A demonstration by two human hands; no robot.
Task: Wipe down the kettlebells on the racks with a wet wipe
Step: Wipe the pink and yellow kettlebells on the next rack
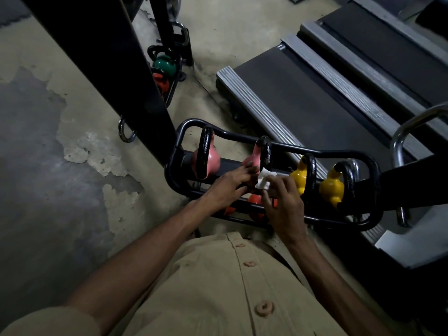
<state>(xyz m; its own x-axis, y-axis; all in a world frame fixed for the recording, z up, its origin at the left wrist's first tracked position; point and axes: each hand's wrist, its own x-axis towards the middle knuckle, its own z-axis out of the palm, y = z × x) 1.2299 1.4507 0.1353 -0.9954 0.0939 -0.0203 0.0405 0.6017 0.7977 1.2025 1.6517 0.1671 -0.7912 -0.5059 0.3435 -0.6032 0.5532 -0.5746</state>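
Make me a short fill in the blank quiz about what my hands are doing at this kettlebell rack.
1. The right hand pinches a white ____.
2. The left hand touches the kettlebell being wiped, which is ____.
3. To the right of it on the top row stand two ____ kettlebells.

Missing words: wipe; pink; yellow.

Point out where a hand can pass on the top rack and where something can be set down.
Bare floor lies left of the rack, beside the black post. A gap shows between the left pink kettlebell and the right pink kettlebell. Crowded: between the right pink kettlebell and the yellow kettlebells, where the left hand, the right hand and the wet wipe meet.
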